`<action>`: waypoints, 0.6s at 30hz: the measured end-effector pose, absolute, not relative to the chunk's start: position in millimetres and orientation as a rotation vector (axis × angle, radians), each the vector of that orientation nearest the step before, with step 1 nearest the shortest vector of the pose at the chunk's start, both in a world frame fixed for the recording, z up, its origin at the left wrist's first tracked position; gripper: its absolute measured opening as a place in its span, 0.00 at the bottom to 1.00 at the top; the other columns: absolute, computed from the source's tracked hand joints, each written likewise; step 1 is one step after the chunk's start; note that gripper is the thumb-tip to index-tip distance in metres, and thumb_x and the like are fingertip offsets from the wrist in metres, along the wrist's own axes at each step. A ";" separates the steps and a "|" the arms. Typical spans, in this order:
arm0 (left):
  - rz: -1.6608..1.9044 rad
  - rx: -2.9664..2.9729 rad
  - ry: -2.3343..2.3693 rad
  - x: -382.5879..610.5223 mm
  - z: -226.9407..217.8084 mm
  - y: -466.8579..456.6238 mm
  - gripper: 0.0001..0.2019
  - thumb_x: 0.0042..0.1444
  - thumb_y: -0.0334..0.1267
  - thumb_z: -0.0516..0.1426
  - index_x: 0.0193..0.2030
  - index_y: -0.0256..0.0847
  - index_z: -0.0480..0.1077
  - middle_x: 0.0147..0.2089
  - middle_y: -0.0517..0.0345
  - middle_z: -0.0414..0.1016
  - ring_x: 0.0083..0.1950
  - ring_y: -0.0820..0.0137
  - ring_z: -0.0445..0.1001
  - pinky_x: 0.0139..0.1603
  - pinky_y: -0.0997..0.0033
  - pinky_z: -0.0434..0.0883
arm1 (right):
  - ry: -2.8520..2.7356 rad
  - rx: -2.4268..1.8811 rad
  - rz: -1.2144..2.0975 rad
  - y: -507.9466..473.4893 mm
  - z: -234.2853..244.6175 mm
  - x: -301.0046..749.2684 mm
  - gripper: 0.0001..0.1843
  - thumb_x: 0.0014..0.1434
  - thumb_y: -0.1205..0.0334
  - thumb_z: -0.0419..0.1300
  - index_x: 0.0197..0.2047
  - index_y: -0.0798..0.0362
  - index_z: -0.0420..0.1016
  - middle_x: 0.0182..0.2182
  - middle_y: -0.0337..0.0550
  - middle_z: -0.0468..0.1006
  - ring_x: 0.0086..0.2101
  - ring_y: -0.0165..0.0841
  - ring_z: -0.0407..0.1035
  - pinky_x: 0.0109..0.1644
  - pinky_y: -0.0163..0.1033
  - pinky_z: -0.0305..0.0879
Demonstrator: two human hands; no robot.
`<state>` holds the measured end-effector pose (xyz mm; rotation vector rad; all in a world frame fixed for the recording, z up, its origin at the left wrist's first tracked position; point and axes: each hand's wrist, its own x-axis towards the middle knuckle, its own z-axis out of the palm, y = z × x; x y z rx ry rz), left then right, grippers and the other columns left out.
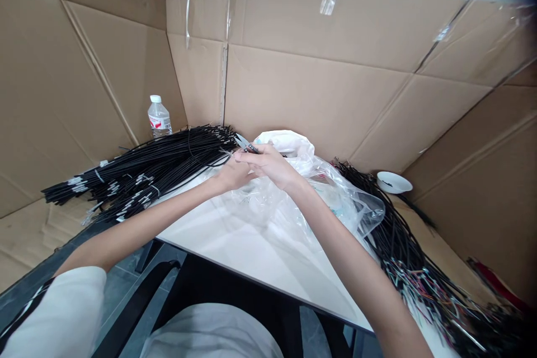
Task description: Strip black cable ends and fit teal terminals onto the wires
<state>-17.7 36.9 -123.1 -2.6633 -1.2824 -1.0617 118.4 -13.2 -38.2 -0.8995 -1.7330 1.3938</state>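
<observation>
My right hand (272,166) is closed around a small pair of snips (245,145), whose blades point up and left toward a big bundle of black cables (146,173) lying on the left of the white table (235,246). My left hand (230,174) sits just under the right one, fingers pinched on a thin black cable end (224,152) beside the blades. Both hands hover over a crumpled clear plastic bag (319,190) in the table's middle.
A second heap of black cables with coloured wire ends (415,274) runs along the right. A small white bowl (393,182) sits at the back right, a water bottle (159,117) at the back left. Cardboard walls (319,84) enclose the table.
</observation>
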 end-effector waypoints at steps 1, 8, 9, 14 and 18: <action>-1.086 -2.698 -1.290 -22.4 -123.7 32.2 0.18 0.65 0.40 0.61 0.58 0.37 0.70 0.63 0.45 0.70 0.64 0.54 0.69 0.65 0.43 0.69 | -1.719 -0.887 1.379 -13.8 -41.9 122.6 0.15 0.47 0.54 0.70 0.27 0.53 0.70 0.19 0.28 0.52 0.23 0.25 0.44 0.28 0.37 0.38; -1.436 -2.961 -1.411 -56.0 -135.3 -38.6 0.11 0.63 0.43 0.59 0.45 0.41 0.78 0.61 0.48 0.75 0.66 0.55 0.69 0.70 0.50 0.63 | -1.608 -0.849 1.309 -28.7 -77.8 140.0 0.13 0.51 0.53 0.67 0.31 0.53 0.74 0.21 0.30 0.56 0.25 0.26 0.50 0.30 0.36 0.46; -1.519 -2.970 -1.471 -58.7 -136.8 -48.9 0.11 0.62 0.44 0.60 0.44 0.41 0.78 0.58 0.48 0.77 0.63 0.55 0.72 0.67 0.52 0.66 | -1.609 -0.863 1.292 -31.1 -82.5 140.2 0.13 0.51 0.52 0.67 0.31 0.53 0.74 0.22 0.31 0.57 0.25 0.26 0.51 0.30 0.36 0.47; -1.923 -2.913 -1.775 -67.4 -133.4 -82.7 0.17 0.68 0.48 0.51 0.41 0.39 0.76 0.45 0.49 0.82 0.48 0.60 0.79 0.48 0.62 0.76 | -1.678 -0.838 1.239 -43.2 -98.2 136.9 0.15 0.52 0.50 0.68 0.31 0.55 0.76 0.25 0.35 0.65 0.28 0.28 0.55 0.33 0.37 0.52; -2.180 -2.803 -1.778 -69.5 -121.5 -97.9 0.18 0.66 0.51 0.54 0.35 0.38 0.73 0.38 0.52 0.79 0.40 0.66 0.77 0.41 0.69 0.74 | -1.726 -0.810 1.226 -53.1 -102.7 133.2 0.15 0.55 0.50 0.66 0.32 0.55 0.76 0.27 0.36 0.66 0.29 0.28 0.56 0.34 0.37 0.53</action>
